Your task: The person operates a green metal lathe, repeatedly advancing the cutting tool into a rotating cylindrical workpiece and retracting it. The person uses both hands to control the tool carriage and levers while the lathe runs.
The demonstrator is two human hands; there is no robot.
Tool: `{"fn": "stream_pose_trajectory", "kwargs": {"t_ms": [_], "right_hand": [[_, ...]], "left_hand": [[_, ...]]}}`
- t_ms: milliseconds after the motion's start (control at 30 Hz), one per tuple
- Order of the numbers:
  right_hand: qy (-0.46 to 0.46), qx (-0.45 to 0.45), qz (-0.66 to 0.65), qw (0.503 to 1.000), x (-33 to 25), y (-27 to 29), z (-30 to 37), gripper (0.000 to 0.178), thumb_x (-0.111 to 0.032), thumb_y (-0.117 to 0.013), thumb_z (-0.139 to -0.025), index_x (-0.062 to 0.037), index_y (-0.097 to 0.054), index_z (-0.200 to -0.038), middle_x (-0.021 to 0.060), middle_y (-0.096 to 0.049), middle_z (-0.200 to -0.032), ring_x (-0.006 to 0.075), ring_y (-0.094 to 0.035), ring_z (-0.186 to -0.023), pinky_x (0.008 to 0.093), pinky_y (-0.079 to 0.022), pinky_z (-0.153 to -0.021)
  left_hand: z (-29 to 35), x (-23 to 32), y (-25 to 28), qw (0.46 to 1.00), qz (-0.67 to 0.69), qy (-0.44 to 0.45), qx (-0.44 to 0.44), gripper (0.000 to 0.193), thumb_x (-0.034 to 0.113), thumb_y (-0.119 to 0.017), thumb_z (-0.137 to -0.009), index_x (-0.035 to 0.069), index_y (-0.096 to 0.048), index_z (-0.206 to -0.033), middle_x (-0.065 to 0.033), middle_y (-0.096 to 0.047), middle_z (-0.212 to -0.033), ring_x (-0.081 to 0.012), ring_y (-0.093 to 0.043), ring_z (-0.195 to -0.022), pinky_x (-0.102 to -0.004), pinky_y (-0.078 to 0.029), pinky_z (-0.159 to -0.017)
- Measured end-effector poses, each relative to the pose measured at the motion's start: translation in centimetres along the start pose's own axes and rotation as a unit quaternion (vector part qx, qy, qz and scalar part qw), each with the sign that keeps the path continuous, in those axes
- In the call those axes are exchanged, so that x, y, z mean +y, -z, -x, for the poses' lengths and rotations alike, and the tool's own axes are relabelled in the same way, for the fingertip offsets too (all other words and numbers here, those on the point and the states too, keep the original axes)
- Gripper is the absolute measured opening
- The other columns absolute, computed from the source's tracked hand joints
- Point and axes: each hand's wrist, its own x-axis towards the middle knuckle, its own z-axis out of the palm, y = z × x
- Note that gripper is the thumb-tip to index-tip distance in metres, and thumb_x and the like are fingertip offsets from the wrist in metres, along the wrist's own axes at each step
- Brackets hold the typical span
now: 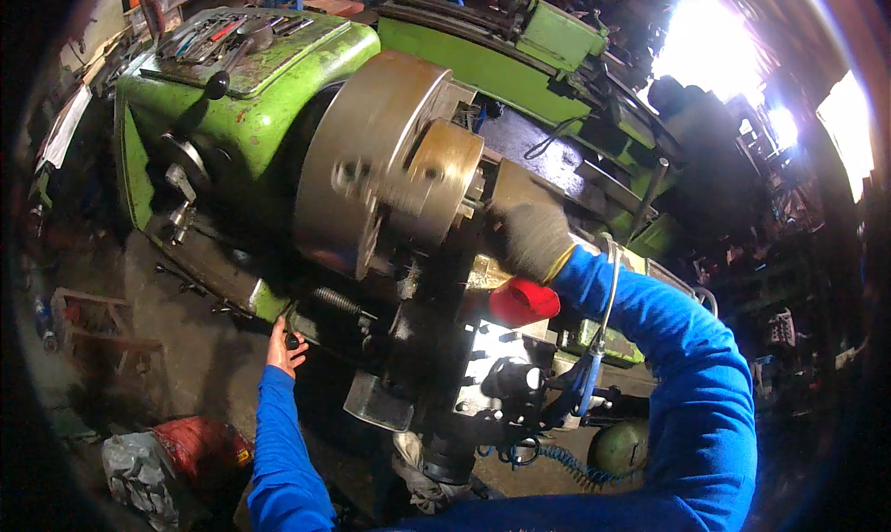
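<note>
At far left, a grey bag (139,474) is lying against a red bag (206,447) on the floor. Above them, the lathe's green headstock (264,128) is standing, hand tools (215,37) lying spread over its top and a black-knobbed lever (217,86) sticking out from it. Below its front edge, the bare left hand (280,351) is gripping a black knob (293,341), fingers bent around it. Right of that, the big steel chuck (367,138) is showing blurred, and the brass-coloured workpiece (445,175) is sitting at its right face. Lower down, the tool post (497,370) is standing under bright light, with a red cup (524,302) lying tilted just above it. The gloved right hand (536,240) is reaching in beside the workpiece's right end; its fingertips are hiding in shadow, so I cannot tell whether they are touching or clasping anything. A thin hose (608,300) is looping over the blue right sleeve (682,346).
</note>
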Motion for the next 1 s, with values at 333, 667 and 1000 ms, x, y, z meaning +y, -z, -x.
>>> {"fn": "stream_pose_trajectory", "kwargs": {"t_ms": [333, 667, 1000], "right_hand": [[0.011, -0.03, -0.03, 0.999, 13.1, -2.4, -9.2, 0.033, -0.035, -0.059, -0.107, -0.0066, -0.075, -0.099, 0.0102, -0.071, -0.071, 0.025, -0.071, -0.062, 0.0366, -0.054, -0.054], [0.023, -0.174, -0.211, 0.962, 11.6, -3.4, -13.0, 0.016, -0.023, -0.07, -0.089, -0.0078, -0.073, -0.087, 0.0123, -0.07, -0.074, 0.0286, -0.067, -0.063, 0.0434, -0.053, -0.057], [0.037, -0.075, -0.241, 0.967, 13.0, -2.8, -12.4, 0.022, -0.027, -0.06, -0.097, -0.0131, -0.075, -0.089, -0.0024, -0.056, -0.066, 0.0101, -0.049, -0.051, 0.0296, -0.037, -0.044]], "left_hand": [[0.7, 0.2, -0.9, 0.986, 0.162, 0.031, -0.025, 0.074, 0.082, -0.064, -0.084, 0.012, -0.058, -0.106, -0.0046, -0.064, -0.097, -0.0306, -0.063, -0.104, -0.0494, -0.045, -0.097], [1.0, 0.8, -0.8, 0.993, 0.111, 0.046, 0.018, 0.071, 0.082, -0.062, -0.083, 0.015, -0.059, -0.106, -0.0044, -0.067, -0.096, -0.0279, -0.064, -0.099, -0.0483, -0.044, -0.093], [-1.3, -2.1, -2.7, 0.89, -0.361, -0.184, 0.207, 0.037, 0.037, -0.063, -0.1, 0.01, -0.062, -0.124, -0.0086, -0.069, -0.106, -0.0282, -0.065, -0.103, -0.0479, -0.05, -0.089]]}}
